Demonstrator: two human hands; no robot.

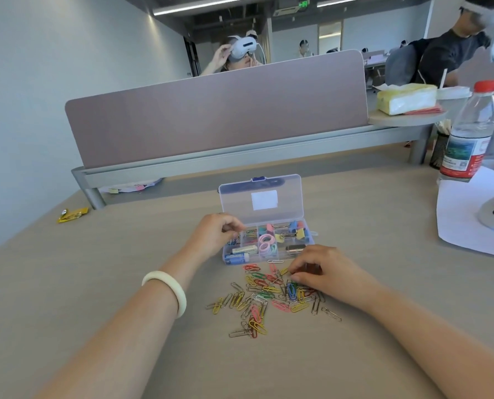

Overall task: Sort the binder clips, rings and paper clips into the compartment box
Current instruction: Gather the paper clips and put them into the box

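A scatter of coloured paper clips [269, 295] lies on the table [96, 283], nearest the camera, between the two forearms. The right hand [320, 269] rests palm down on the pile's far right edge, fingers curled onto the clips; whether it has pinched one I cannot tell. Just beyond the pile stands the clear box [269, 243], lid up, holding rings [267, 243] in the middle and binder clips [293, 230] at right. The left hand [215, 233] hangs over its left end, fingers bunched; any contents are hidden.
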